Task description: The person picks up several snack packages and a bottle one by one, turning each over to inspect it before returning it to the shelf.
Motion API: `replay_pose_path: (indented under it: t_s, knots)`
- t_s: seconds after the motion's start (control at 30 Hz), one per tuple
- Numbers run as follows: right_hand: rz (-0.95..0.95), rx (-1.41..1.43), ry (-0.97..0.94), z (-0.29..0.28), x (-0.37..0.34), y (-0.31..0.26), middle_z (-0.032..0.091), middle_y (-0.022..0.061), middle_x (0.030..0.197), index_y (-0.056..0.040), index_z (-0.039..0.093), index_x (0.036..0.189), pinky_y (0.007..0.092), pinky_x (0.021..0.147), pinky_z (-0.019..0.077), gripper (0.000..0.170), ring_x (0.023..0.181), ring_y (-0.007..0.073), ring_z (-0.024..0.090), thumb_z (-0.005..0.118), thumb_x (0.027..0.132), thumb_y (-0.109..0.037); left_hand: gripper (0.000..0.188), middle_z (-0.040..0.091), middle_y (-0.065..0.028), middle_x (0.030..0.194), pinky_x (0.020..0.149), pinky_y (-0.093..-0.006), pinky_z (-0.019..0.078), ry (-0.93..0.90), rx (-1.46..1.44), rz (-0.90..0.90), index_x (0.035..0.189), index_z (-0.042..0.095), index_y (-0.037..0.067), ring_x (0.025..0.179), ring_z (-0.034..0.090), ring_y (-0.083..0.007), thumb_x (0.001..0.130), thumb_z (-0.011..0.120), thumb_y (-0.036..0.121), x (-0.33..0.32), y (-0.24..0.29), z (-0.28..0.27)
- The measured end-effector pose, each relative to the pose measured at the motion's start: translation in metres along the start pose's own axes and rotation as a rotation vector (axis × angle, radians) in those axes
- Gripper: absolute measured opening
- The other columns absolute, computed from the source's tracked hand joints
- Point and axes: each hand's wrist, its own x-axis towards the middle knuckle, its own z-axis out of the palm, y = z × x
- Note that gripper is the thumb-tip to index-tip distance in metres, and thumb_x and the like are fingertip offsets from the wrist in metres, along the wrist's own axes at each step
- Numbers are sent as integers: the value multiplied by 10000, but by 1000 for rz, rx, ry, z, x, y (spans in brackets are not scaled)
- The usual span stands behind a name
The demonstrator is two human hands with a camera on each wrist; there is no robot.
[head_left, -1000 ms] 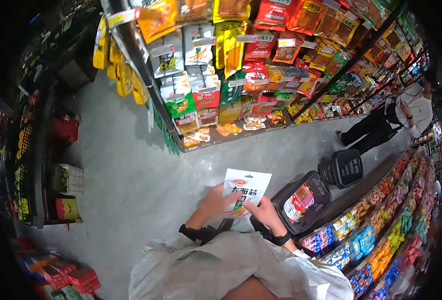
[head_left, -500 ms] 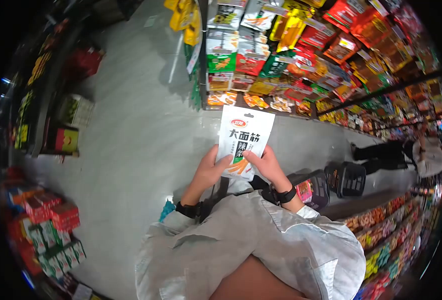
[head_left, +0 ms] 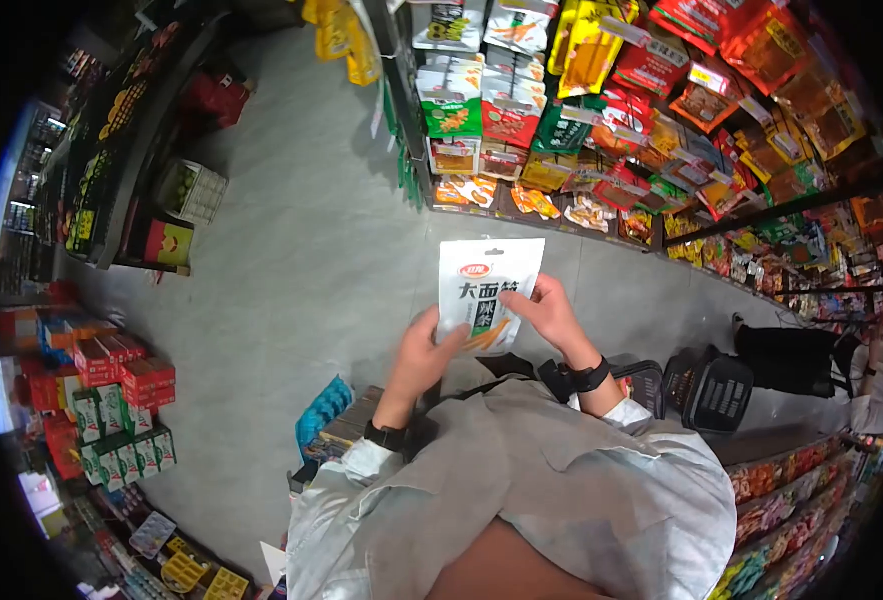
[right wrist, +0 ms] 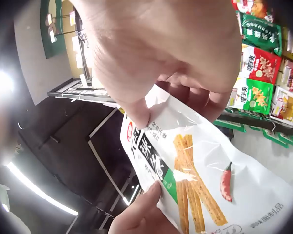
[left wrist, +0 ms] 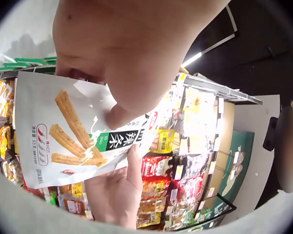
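Note:
Between my two hands is a white snack bag (head_left: 490,280) with a red oval logo, black lettering and a picture of orange-brown strips, its printed face up toward me. My left hand (head_left: 424,352) grips the lower left edge, thumb across the front and fingers behind. Higher up on the right edge, my right hand (head_left: 554,318) pinches the bag the same way. The right wrist view shows the bag (right wrist: 210,161) close up, with a red chili printed beside the strips and the fingers of the right hand (right wrist: 166,53) curled behind it.
A rack of hanging snack packets (head_left: 507,110) stands ahead. Black shopping baskets (head_left: 719,395) sit on the floor at right, near a person in black trousers (head_left: 787,358). Sloped candy bins (head_left: 792,510) line the lower right. Stacked red and green boxes (head_left: 127,410) stand at left.
The view has swung right and the bag has come up in front of me. My right hand has shifted higher along its edge, while both hands keep holding it.

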Motion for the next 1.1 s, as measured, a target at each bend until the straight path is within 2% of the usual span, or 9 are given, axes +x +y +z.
replay_pose_path:
  t_s: [0.13,0.17,0.3,0.4,0.53,0.63,0.83,1.03,1.1]
  knots:
    - [65,66,-8,-33,-32,26,707,29,1045,7,655,1151,278,824,522,246,942,96,637,671,921,-80,353,717,-114,1035,825,-309,514,-146,309,-317,1259,586,19,897,662,-154,936,647,145,-16,17,35]
    - [52,63,-9,-39,-38,33,705,26,1043,4,656,1149,280,830,520,245,944,97,634,670,919,-80,339,711,-126,964,770,-318,519,-153,340,-251,1258,587,45,817,662,-172,942,638,157,-19,21,43]
    - [89,125,55,-50,-58,65,697,20,1029,-1,666,1133,289,849,505,230,941,100,616,662,921,-92,301,676,-154,855,689,-341,508,-174,360,-231,1204,604,49,708,635,-222,935,642,180,-25,1,62]
    - [94,110,76,-54,-66,54,699,24,1028,-5,667,1142,280,840,506,241,936,94,615,669,924,-108,276,673,-151,851,675,-345,502,-180,354,-286,1172,617,40,690,627,-225,939,635,187,-19,4,71]
    - [101,95,113,-71,-66,53,697,35,1063,-1,648,1183,275,842,514,281,961,92,622,679,922,-100,257,686,-143,867,677,-321,505,-154,407,-191,1160,633,30,695,630,-191,957,620,186,-7,7,85]
    - [45,182,59,-79,-69,38,690,46,1102,13,621,1217,277,846,524,311,983,101,632,674,920,-65,260,703,-124,899,689,-307,511,-81,256,-86,1166,639,18,729,636,-155,972,614,189,1,-2,90]
    - [110,176,27,-77,-67,32,688,51,1112,21,594,1237,273,829,539,326,959,110,648,662,923,-29,288,720,-100,958,733,-294,518,-84,129,-73,1214,616,6,811,650,-117,977,616,170,16,-14,86]
    - [191,96,61,-59,-51,26,694,47,1087,15,584,1241,253,745,544,319,894,94,657,642,930,-22,388,709,-111,1093,857,-304,510,-212,23,-197,1275,567,13,988,655,-149,943,662,190,44,-19,58]
    - [171,66,60,-53,-37,23,692,47,1097,14,580,1248,259,769,543,334,917,94,654,650,924,-31,459,695,-124,1136,885,-316,502,-283,74,-216,1297,531,3,1027,641,-149,920,690,212,60,-2,44]
